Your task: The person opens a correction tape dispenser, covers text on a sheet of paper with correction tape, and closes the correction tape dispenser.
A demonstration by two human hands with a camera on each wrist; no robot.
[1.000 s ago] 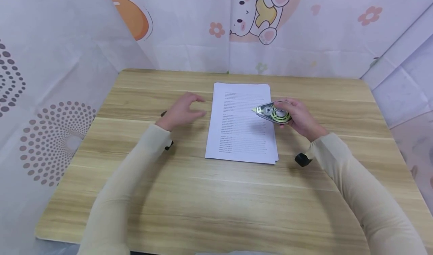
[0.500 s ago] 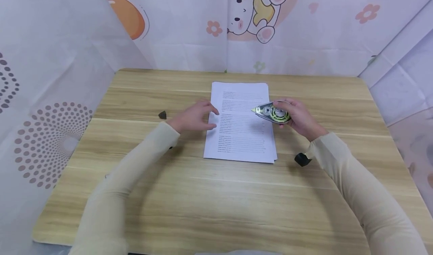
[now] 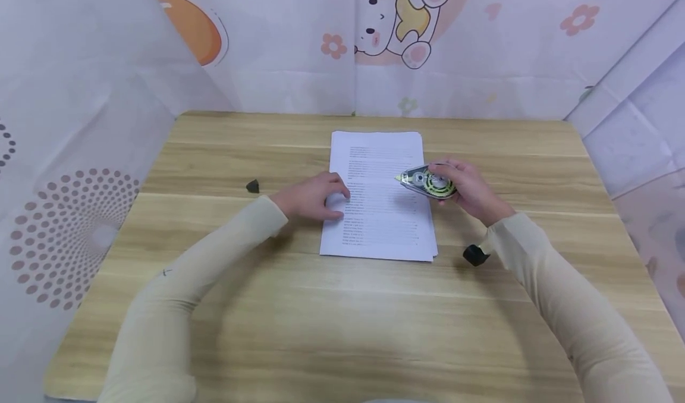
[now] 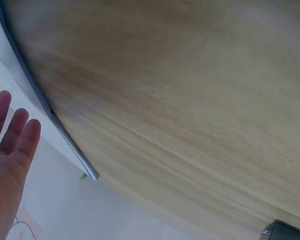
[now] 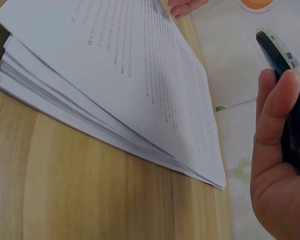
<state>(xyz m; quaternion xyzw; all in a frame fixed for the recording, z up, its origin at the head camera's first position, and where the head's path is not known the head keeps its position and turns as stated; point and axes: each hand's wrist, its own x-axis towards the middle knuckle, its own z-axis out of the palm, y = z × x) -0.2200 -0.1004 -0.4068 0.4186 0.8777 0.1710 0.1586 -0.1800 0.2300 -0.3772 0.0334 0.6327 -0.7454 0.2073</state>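
Observation:
A stack of printed paper (image 3: 382,224) lies on the wooden table, its sheets slightly fanned along one side in the right wrist view. At its left edge is my left hand (image 3: 317,197), fingers loosely bent over the page's margin, thumb apart, holding nothing. The left wrist view catches only some of that hand's fingers (image 4: 15,130). My right hand (image 3: 467,190) grips a correction tape dispenser (image 3: 426,181) with a see-through case and yellow-green wheel. Its pointed tip faces left, above the right part of the top sheet. In the right wrist view, the dispenser (image 5: 290,95) is partly hidden behind bent fingers.
A small black object (image 3: 253,186) sits on the table left of the paper. Another black piece (image 3: 475,254) is by the right wrist. Behind the table (image 3: 342,314) hangs a pale curtain (image 3: 278,52) with cartoon prints.
My left hand has moved right and slightly toward me, from beside the stack to over its left edge. My right hand stays nearly still with the correction tape dispenser. The view has shifted slightly.

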